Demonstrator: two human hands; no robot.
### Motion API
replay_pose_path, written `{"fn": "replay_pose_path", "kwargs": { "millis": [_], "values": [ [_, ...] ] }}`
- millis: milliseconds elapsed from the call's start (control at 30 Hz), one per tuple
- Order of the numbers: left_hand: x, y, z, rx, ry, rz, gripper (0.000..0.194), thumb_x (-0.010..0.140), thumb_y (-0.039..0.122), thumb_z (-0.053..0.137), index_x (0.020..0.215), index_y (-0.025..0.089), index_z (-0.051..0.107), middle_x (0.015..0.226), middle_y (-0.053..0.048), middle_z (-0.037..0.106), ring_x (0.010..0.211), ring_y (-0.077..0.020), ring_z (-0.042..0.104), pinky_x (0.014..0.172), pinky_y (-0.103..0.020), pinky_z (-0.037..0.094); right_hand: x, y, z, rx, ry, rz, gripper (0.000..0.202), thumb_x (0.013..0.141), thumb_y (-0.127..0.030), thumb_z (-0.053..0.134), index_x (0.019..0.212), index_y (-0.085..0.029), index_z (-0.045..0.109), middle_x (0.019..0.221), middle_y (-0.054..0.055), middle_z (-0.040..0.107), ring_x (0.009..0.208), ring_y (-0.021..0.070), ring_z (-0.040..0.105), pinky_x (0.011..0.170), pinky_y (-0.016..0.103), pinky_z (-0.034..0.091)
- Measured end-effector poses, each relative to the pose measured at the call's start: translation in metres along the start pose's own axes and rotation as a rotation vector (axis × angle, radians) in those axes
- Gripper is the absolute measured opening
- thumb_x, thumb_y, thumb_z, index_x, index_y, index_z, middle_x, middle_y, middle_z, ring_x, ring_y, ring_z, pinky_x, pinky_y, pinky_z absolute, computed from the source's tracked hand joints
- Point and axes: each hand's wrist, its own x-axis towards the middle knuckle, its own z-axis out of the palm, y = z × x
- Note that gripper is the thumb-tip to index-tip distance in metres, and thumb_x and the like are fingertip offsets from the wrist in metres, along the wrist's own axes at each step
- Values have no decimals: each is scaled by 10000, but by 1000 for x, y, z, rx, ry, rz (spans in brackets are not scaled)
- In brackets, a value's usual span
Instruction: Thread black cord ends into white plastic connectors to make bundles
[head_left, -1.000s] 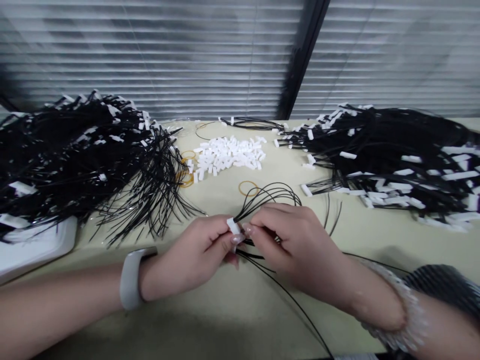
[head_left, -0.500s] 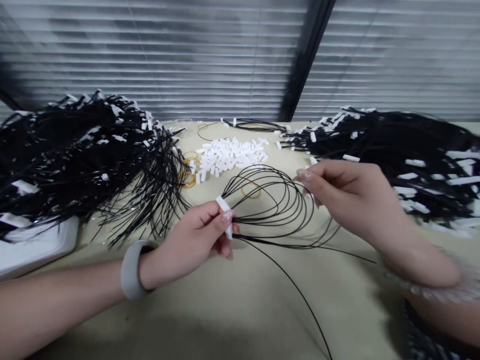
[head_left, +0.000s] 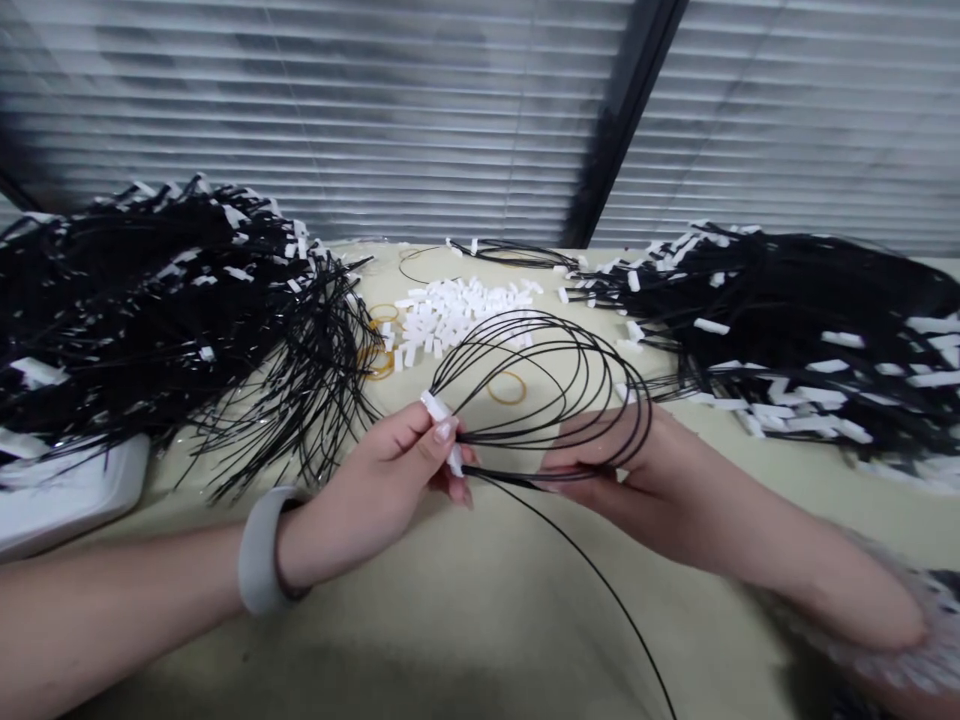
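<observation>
My left hand (head_left: 397, 462) pinches a white connector piece (head_left: 437, 406) from which thin black wires (head_left: 536, 318) fan out in loops to the right. One loose wire end (head_left: 600, 575) curves down toward the lower edge. My right hand (head_left: 622, 470) is around the lower right side of the loops, its fingers closed on the wires; part of the fingers is behind the loops. A yellow rubber band (head_left: 507, 388) lies on the table, seen through the loops.
A large pile of black wires (head_left: 135, 300) with white ends lies left, another (head_left: 795, 300) right. Small white pieces (head_left: 465, 305) are heaped between them, beside yellow rubber bands (head_left: 375, 360). A white tray (head_left: 112, 485) sits at the left. Window blinds (head_left: 450, 120) stand behind the table.
My right hand has moved down and left, from the upper right of the loops to their lower strands, and has closed around them. My left hand keeps its grip, nearly unmoved.
</observation>
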Motion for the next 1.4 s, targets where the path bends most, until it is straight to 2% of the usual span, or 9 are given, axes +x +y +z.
{"fn": "replay_pose_path", "kwargs": {
  "millis": [400, 700, 833, 933, 1067, 1167, 1233, 1300, 1400],
  "values": [
    [1, -2, -2, -71, -61, -16, 181, 795, 339, 590, 776, 164, 551, 675, 38, 589, 554, -78, 566, 577, -226, 450, 2, 5, 18, 158, 2, 92, 211, 853, -137, 421, 829, -213, 617, 778, -14, 628, 764, 98, 564, 772, 244, 448],
    [3, 1, 1, -112, 40, -51, 163, 802, 310, 581, 754, 159, 546, 665, 36, 562, 513, -57, 499, 519, -200, 403, -5, 8, 8, -882, 162, 96, 170, 775, -129, 457, 636, -161, 548, 629, 46, 562, 606, 166, 499, 559, 305, 368],
    [3, 4, 4, -161, 108, -58, 131, 823, 251, 546, 739, 153, 521, 664, 31, 544, 517, -56, 471, 507, -194, 388, -10, 17, -8, -1059, 356, 262, 166, 801, -179, 465, 705, -161, 600, 519, 33, 534, 487, 160, 465, 471, 300, 314],
    [3, 6, 6, -170, 120, -55, 125, 845, 226, 504, 745, 151, 510, 664, 30, 533, 525, -58, 470, 513, -197, 386, -12, 17, -23, -836, 603, 308, 176, 806, -192, 487, 896, -157, 634, 746, 88, 639, 655, 199, 562, 553, 329, 403],
    [4, 4, 4, -131, 78, -47, 157, 854, 250, 494, 733, 151, 505, 692, 20, 542, 548, -64, 478, 537, -210, 392, -10, -7, -30, -101, 898, 290, 228, 850, -222, 452, 1005, -288, 606, 1147, 64, 555, 1013, 247, 536, 719, 388, 469],
    [5, 2, 2, -97, 54, -32, 166, 847, 272, 510, 730, 155, 508, 688, 22, 542, 562, -69, 485, 545, -214, 392, -9, -29, -23, 145, 1073, 309, 253, 888, -277, 379, 1033, -341, 575, 1146, 50, 532, 909, 226, 578, 593, 370, 490],
    [5, 0, 0, -48, 34, -26, 162, 843, 289, 517, 748, 158, 516, 698, 24, 545, 569, -71, 494, 552, -218, 395, -10, -36, -15, 150, 980, 278, 306, 874, -255, 420, 1156, -359, 481, 992, 47, 589, 731, 177, 597, 479, 311, 461],
    [4, -2, -2, 38, -2, -10, 170, 840, 319, 517, 781, 160, 526, 718, 23, 552, 563, -72, 506, 554, -223, 399, -11, -36, -8, 51, 771, 193, 441, 833, -195, 502, 1235, -333, 387, 827, 12, 620, 662, 142, 591, 490, 268, 457],
    [2, -2, -4, 181, -76, 17, 192, 845, 343, 504, 807, 157, 532, 713, 21, 549, 561, -75, 523, 559, -228, 410, -10, -26, 2, -208, 480, 61, 263, 790, -148, 558, 1034, -241, 534, 787, -3, 630, 691, 103, 582, 595, 223, 453]
  ]
}}
